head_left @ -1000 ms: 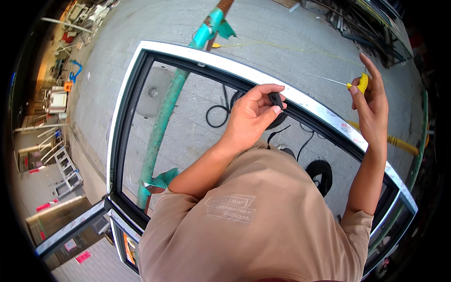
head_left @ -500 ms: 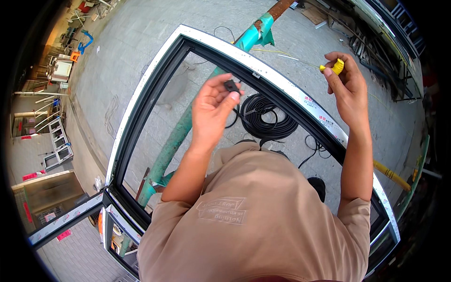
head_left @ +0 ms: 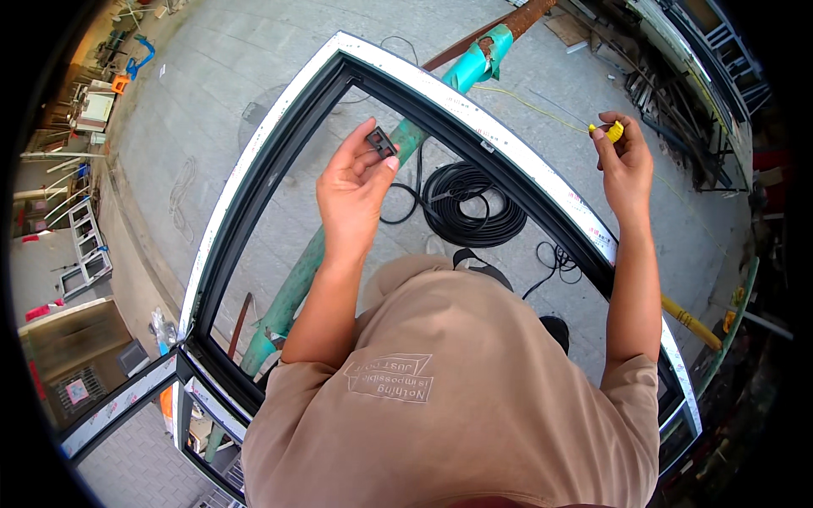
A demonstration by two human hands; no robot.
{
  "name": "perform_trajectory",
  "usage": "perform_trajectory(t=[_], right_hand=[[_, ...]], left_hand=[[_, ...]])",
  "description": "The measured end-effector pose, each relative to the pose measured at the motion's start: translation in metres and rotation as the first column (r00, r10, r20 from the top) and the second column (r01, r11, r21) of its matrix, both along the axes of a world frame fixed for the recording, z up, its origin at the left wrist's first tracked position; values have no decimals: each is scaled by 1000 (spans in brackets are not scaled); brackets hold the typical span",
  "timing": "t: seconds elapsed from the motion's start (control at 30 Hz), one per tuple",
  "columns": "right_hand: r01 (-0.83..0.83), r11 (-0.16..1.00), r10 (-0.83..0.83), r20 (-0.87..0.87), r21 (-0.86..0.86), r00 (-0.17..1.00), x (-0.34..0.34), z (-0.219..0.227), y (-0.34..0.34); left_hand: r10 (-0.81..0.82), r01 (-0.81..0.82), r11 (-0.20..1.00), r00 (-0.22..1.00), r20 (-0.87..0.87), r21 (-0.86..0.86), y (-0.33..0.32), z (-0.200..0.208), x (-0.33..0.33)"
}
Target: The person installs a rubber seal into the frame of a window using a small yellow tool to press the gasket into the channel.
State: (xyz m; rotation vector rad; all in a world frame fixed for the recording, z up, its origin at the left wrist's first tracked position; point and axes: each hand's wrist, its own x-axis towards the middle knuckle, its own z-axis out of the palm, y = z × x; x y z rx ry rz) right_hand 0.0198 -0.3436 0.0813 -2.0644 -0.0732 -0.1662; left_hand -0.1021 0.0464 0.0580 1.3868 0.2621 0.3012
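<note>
My left hand (head_left: 349, 199) pinches a small black rectangular part with openings in it (head_left: 381, 142) between thumb and fingers, above the opening of a large white and black window frame (head_left: 254, 140). Farther right, my right hand (head_left: 627, 169) is raised over the frame's outer edge, its fingers closed round the yellow ribbed handle of a screwdriver (head_left: 613, 131). The screwdriver's thin shaft is hard to pick out against the floor. Neither hand touches the frame.
Beneath the frame runs a green pipe (head_left: 301, 284), taped in teal (head_left: 476, 63) farther out. A coil of black rubber strip (head_left: 474, 203) lies on the grey floor. Metal lengths (head_left: 669, 106) are piled at the far right. A second frame (head_left: 127, 391) stands lower left.
My left hand has moved left with the black part and turned it, so its openings show. My right hand has dropped slightly, still gripping the screwdriver. The view has shifted a little.
</note>
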Motion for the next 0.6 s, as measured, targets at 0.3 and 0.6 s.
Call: perform_trajectory(t=[0.3, 0.6], right_hand=[[-19, 994, 16, -28, -106, 999, 5, -8, 1], [-30, 988, 26, -24, -155, 999, 3, -5, 3]], left_hand=[[85, -90, 985, 996, 39, 147, 28, -13, 30], [251, -210, 786, 968, 10, 582, 86, 3, 75]])
